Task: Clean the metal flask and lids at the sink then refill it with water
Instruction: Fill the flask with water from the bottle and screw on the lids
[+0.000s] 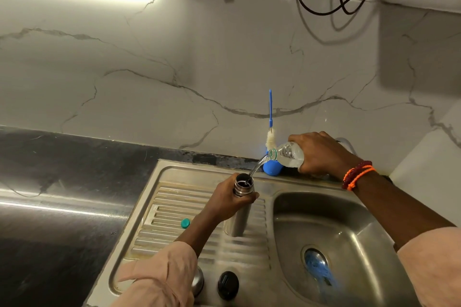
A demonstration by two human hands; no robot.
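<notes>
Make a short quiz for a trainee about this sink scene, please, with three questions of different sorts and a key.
1. True or false: the left hand holds the metal flask upright on the drainboard.
2. What does the right hand pour from? A) kettle B) plastic bottle C) mug
3. Fill in: the small green cap lies on the ____.

Key: 1 true; 2 B; 3 drainboard.
</notes>
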